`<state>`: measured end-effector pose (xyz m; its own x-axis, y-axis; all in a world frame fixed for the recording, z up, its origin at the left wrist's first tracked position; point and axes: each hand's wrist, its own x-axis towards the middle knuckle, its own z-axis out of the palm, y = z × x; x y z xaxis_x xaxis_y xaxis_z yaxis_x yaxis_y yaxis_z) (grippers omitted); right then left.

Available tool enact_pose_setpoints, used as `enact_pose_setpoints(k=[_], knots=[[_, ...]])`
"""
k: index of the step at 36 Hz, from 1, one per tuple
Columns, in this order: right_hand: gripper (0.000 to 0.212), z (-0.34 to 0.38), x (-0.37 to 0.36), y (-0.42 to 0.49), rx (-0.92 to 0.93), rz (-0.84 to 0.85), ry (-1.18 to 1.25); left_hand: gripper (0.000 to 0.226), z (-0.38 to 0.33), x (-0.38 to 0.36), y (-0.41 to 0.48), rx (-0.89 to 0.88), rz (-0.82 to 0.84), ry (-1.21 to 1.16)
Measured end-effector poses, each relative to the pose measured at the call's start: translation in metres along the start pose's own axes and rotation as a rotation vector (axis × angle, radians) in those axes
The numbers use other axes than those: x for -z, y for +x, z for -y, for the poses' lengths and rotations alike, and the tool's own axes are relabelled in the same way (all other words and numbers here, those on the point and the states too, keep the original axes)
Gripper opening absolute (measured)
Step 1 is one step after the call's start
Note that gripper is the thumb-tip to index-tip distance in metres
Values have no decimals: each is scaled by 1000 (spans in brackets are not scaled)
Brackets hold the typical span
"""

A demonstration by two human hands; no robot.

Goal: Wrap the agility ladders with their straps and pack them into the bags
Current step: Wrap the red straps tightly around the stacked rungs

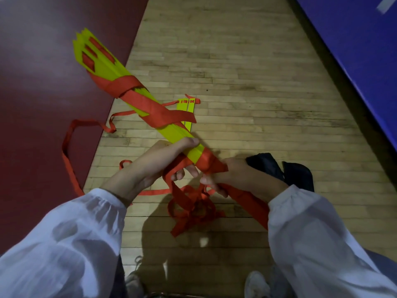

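A bundle of yellow ladder rungs (pixel 111 67) slants from upper left down to my hands, with a red strap (pixel 150 106) wound round it in several turns. My left hand (pixel 163 160) grips the bundle near its lower end from above. My right hand (pixel 223 175) pinches the red strap where it wraps that lower end. Loose strap loops (pixel 193 207) hang below both hands. A black bag (pixel 281 168) lies on the floor just behind my right wrist.
A second ladder's yellow rungs (pixel 185 108) and trailing red straps (pixel 71 147) lie on the wooden floor (pixel 247 72). A dark red mat (pixel 43 93) is at the left, a blue mat (pixel 354 50) at the right. My shoes (pixel 255 284) show at the bottom.
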<state>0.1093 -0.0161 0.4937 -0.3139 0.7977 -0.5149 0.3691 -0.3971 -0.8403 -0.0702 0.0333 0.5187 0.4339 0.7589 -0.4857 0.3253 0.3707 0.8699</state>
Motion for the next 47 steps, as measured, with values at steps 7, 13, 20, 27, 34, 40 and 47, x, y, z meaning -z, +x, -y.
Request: enact_pose_setpoints(k=[7, 13, 20, 27, 34, 40, 47], knots=[[24, -4, 2, 3, 41, -97, 9, 48, -4, 0, 0, 72, 84, -41], [14, -10, 0, 12, 53, -216, -64, 60, -8, 5, -1, 160, 144, -37], [32, -17, 0, 21, 46, -405, -97, 59, -7, 4, -1, 151, 130, -11], [32, -22, 0, 24, 8, -514, -157, 41, -5, -4, -1, 43, 75, -2], [37, -23, -2, 23, -4, -545, -323, 45, -2, -5, 0, 39, 41, -10], [36, -18, -8, 19, 22, -549, -401, 51, -1, -5, 2, 44, -9, -51], [42, -17, -8, 18, 4, -501, -318, 47, 3, -4, 4, 36, -50, -63]])
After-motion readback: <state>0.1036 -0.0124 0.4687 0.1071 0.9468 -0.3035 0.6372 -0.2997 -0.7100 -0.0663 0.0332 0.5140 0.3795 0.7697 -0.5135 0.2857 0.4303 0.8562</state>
